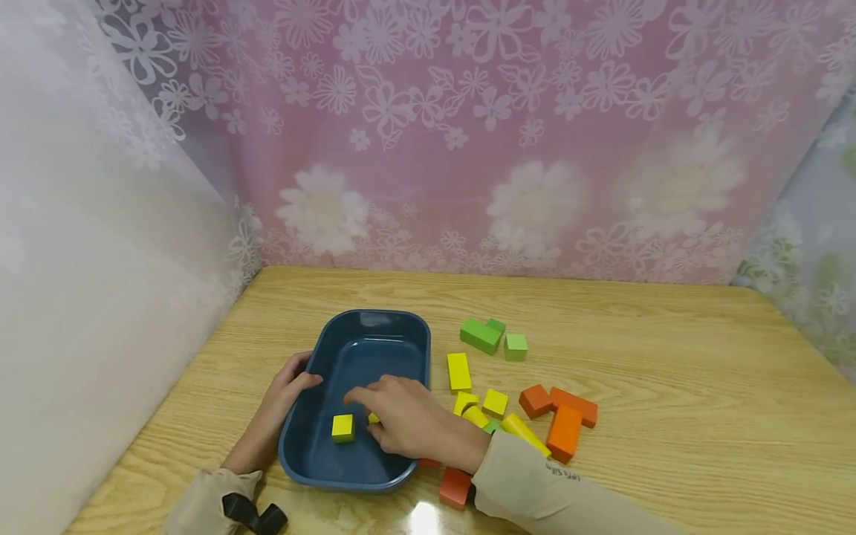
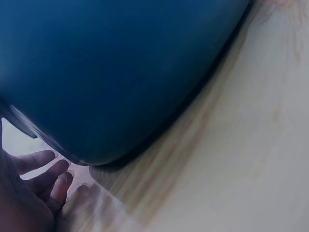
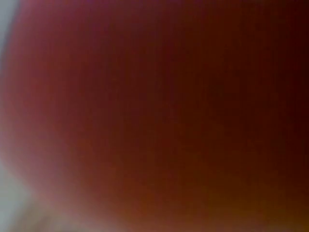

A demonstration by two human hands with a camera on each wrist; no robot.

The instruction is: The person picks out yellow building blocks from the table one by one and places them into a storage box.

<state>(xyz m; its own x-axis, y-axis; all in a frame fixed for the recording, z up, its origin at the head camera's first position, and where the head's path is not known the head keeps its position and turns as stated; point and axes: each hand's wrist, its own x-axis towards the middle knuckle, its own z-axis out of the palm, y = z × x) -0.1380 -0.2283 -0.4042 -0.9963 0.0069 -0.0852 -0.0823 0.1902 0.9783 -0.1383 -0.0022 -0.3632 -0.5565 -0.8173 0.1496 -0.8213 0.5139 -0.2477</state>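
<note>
A deep blue tray [image 1: 374, 472] with rounded corners stands on the wooden table. My left hand [image 1: 284, 394] holds its left side, thumb over the rim; in the left wrist view that hand's fingers [image 2: 57, 166] lie beside the tray's outer wall [image 2: 111, 72]. Inside the tray, my right hand [image 1: 408, 417] reaches over the right rim and pinches a yellow block [image 1: 373, 418], mostly hidden by the fingers. One yellow cube [image 1: 343, 428] lies on the tray floor to its left. A blurred red surface [image 3: 120, 106] fills the right wrist view.
Right of the tray lie green blocks [image 1: 480, 336], a light green cube [image 1: 516, 347], a yellow rectangular block [image 1: 458, 371], a yellow cube [image 1: 495, 403], a yellow cone [image 1: 524, 435] and orange blocks [image 1: 565, 432]. A red block [image 1: 455, 487] sits beneath the right forearm. Flowered curtains [image 1: 428, 148] stand behind.
</note>
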